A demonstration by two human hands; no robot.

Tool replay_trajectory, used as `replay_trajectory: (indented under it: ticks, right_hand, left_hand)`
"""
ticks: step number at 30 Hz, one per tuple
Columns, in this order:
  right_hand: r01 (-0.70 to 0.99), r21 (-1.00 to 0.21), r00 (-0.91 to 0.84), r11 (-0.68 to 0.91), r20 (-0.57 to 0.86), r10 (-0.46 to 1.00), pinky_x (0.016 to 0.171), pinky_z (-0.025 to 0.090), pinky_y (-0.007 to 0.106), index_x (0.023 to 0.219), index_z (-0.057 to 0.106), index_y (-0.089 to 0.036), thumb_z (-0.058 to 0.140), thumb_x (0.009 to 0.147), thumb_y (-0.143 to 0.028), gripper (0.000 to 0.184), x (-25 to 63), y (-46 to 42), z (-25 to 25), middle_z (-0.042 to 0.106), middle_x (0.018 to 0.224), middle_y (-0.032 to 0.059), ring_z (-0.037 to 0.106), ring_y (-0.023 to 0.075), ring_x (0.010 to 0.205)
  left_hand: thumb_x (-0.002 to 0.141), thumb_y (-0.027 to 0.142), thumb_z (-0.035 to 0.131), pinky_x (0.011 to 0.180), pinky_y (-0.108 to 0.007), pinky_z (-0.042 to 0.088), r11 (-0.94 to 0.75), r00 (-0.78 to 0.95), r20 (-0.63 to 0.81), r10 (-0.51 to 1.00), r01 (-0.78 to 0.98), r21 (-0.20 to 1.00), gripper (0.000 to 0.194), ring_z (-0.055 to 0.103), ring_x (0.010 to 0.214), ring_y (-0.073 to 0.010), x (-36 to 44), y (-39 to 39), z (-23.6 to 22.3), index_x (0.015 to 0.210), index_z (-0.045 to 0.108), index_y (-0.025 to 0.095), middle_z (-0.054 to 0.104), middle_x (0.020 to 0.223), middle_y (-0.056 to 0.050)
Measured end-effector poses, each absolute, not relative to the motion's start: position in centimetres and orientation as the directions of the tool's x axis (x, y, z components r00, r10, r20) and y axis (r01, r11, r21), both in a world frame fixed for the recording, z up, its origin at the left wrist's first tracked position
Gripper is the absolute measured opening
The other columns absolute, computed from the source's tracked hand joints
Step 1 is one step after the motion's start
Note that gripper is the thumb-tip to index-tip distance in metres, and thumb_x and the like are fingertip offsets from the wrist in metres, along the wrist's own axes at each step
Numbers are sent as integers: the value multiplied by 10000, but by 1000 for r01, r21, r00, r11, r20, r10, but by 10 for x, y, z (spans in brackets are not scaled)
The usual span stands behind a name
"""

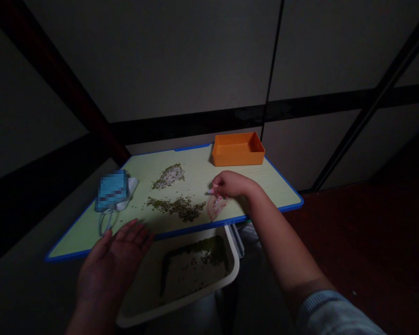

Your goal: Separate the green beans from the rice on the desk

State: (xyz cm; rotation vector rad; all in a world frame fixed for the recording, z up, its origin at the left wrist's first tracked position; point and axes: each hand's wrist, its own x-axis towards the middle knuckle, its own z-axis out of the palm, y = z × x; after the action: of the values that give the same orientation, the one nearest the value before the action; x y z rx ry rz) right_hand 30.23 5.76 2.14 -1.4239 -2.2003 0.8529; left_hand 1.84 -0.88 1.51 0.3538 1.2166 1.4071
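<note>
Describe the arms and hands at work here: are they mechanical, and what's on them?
They're a person's. The left hand and right hand look bare: no gloves, watch or cables visible. A pale greyish-blue sleeve with a ribbed cuff covers part of the right arm; no left sleeve shows.

Dim overall, darkest toward the edges; fine detail seems soft

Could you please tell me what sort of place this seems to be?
Probably a room in a home: a small blue-edged table stands before large panels resembling wardrobe doors, and an open orange box sits on it.
</note>
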Motion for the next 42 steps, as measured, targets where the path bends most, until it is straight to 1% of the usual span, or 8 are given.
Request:
replay_trajectory:
  ticks: [8, 14, 18, 21, 25, 29, 37, 42]
  right_hand:
    - [609, -721, -442, 331, 38, 896, 500, 292, 206, 620, 572, -127, 521, 866, -252, 280, 300, 57, 21, 506, 476, -37, 434, 55, 435]
    - [681, -665, -357, 306, 64, 932, 514, 280, 219, 619, 563, -126, 523, 870, -256, 285, 301, 57, 23, 495, 468, -34, 431, 58, 446]
    - [696, -654, -346, 296, 56, 936, 508, 284, 216, 623, 578, -120, 530, 861, -250, 274, 300, 58, 22, 518, 479, -18, 446, 62, 446]
    - [672, -675, -386, 305, 32, 922, 493, 288, 207, 627, 594, -116, 530, 852, -251, 270, 301, 58, 21, 540, 482, -7, 456, 65, 433]
    - [638, -697, -432, 328, 28, 901, 487, 296, 204, 626, 613, -110, 525, 844, -234, 265, 302, 59, 20, 555, 488, 2, 462, 68, 432]
    - [634, -706, -420, 316, 29, 907, 480, 287, 208, 635, 624, -108, 532, 842, -242, 263, 301, 60, 19, 558, 480, 2, 448, 67, 424]
    - [633, -715, -380, 297, 48, 924, 503, 302, 211, 651, 614, -115, 558, 845, -276, 259, 300, 59, 19, 550, 494, -17, 445, 56, 444]
    - [612, -736, -381, 288, 45, 924, 495, 283, 214, 634, 603, -115, 582, 826, -270, 247, 300, 57, 21, 549, 492, -25, 411, 47, 431]
  left_hand:
    - [810, 361, 394, 1151, -488, 221, 218, -272, -416, 868, -543, 811, 351, 489, 1215, -214, 20, -9, 17, 1012, 603, 163, 626, 1141, -101]
    - [805, 358, 404, 1138, -479, 257, 217, -262, -421, 868, -562, 798, 361, 468, 1239, -227, 21, -9, 18, 1033, 593, 151, 602, 1161, -121]
    - [796, 355, 431, 1129, -475, 277, 210, -273, -424, 863, -570, 795, 352, 489, 1215, -224, 22, -9, 19, 1023, 593, 141, 606, 1150, -120]
    - [804, 362, 420, 1145, -477, 240, 212, -278, -428, 860, -568, 795, 362, 497, 1205, -219, 23, -10, 20, 1028, 595, 137, 616, 1143, -111]
    - [826, 326, 347, 1159, -486, 186, 222, -269, -435, 859, -570, 791, 382, 496, 1211, -213, 21, -10, 20, 1040, 597, 132, 626, 1134, -118]
    - [818, 337, 358, 1154, -484, 203, 221, -270, -442, 855, -581, 783, 386, 493, 1220, -218, 20, -7, 17, 1036, 604, 133, 625, 1132, -130]
    - [829, 320, 350, 1162, -491, 166, 221, -265, -430, 863, -567, 794, 369, 495, 1212, -212, 21, -9, 18, 1015, 613, 140, 633, 1131, -106]
    - [824, 320, 366, 1152, -481, 211, 214, -278, -425, 861, -560, 800, 349, 518, 1182, -204, 22, -10, 19, 995, 618, 150, 642, 1098, -100]
